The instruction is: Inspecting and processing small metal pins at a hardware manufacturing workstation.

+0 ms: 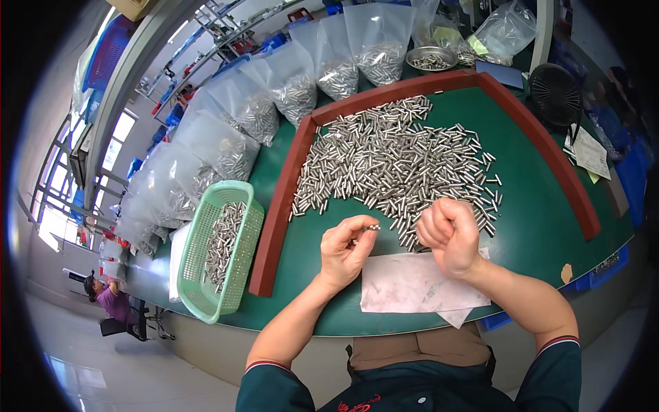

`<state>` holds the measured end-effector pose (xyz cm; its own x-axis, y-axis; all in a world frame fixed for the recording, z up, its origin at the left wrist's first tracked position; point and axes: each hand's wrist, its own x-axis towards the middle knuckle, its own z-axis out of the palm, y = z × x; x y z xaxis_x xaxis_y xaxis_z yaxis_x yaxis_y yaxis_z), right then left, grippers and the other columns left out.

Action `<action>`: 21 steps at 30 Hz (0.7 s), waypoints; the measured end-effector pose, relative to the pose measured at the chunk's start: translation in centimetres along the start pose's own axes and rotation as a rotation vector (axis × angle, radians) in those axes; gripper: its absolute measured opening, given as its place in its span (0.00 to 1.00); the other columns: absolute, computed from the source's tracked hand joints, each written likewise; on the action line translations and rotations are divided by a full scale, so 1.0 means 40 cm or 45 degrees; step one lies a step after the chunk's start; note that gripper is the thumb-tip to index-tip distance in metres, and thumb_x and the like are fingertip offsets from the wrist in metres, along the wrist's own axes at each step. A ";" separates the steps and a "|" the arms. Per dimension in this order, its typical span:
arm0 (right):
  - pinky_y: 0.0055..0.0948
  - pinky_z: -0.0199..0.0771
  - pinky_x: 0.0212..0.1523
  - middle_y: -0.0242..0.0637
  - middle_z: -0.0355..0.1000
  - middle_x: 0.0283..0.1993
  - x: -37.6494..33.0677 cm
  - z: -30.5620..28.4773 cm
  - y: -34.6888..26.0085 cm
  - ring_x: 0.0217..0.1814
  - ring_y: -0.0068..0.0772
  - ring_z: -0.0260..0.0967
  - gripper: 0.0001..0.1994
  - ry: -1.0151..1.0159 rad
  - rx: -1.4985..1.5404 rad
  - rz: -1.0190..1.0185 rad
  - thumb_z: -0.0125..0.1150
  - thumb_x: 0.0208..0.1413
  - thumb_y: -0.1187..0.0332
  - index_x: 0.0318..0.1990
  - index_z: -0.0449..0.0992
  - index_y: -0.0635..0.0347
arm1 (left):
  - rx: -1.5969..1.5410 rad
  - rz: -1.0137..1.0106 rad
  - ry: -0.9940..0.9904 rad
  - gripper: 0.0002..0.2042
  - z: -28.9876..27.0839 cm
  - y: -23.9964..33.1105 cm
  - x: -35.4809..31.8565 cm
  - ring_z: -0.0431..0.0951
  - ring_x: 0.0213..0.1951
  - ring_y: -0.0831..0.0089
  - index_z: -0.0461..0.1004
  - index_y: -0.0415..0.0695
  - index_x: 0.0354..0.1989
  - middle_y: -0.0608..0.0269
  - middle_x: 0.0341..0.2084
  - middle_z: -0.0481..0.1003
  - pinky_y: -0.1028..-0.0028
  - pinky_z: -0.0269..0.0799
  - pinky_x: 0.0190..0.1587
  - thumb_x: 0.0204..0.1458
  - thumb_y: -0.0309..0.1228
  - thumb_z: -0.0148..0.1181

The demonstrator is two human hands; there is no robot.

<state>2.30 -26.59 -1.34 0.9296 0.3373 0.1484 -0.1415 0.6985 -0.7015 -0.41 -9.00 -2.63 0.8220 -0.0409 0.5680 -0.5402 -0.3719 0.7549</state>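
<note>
A wide heap of short, shiny metal pins (391, 154) is spread over the green tabletop (535, 185). My left hand (345, 250) is closed at the near edge of the heap, with the ends of a few metal pins (373, 227) showing between thumb and fingertips. To its right, my right hand (449, 233) is curled into a loose fist over the heap's near right part. Whatever its fingers may hold is hidden. A stained whitish cloth (419, 283) lies on the table below both hands, close to the front edge.
Dark red raised bars (285, 199) border the heap left, back and right. Outside the left bar stands a green perforated basket (250, 233) with more pins. Several clear bags of pins (377, 58), a metal bowl (431, 59) and a black fan (555, 93) stand behind. A seated person (114, 301) is far left.
</note>
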 end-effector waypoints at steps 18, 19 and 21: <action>0.21 0.36 0.12 0.26 0.44 0.07 0.001 -0.008 -0.007 0.09 0.17 0.36 0.19 -0.076 0.162 0.141 0.36 0.52 0.69 0.09 0.49 0.54 | 0.234 -0.667 -0.955 0.06 -0.015 0.077 0.027 0.59 0.11 0.79 0.71 0.36 0.22 0.65 0.07 0.60 0.75 0.55 0.16 0.40 0.27 0.57; 0.21 0.36 0.12 0.26 0.44 0.07 0.003 -0.004 -0.005 0.09 0.17 0.36 0.19 -0.085 0.172 0.212 0.36 0.51 0.69 0.09 0.49 0.54 | 0.282 -0.650 -0.961 0.06 -0.013 0.076 0.026 0.57 0.12 0.82 0.71 0.36 0.23 0.69 0.07 0.60 0.77 0.53 0.15 0.40 0.26 0.57; 0.21 0.36 0.12 0.26 0.44 0.07 -0.003 0.000 -0.002 0.09 0.17 0.36 0.19 -0.106 0.110 0.265 0.36 0.52 0.67 0.09 0.48 0.53 | 0.331 -0.656 -0.946 0.05 -0.006 0.077 0.022 0.55 0.12 0.84 0.71 0.36 0.24 0.70 0.07 0.59 0.79 0.52 0.15 0.39 0.25 0.59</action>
<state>2.19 -26.69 -1.30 0.8466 0.5281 0.0660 -0.3592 0.6585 -0.6614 -1.39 -9.95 0.25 0.9015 -0.3615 -0.2381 -0.0943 -0.7009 0.7070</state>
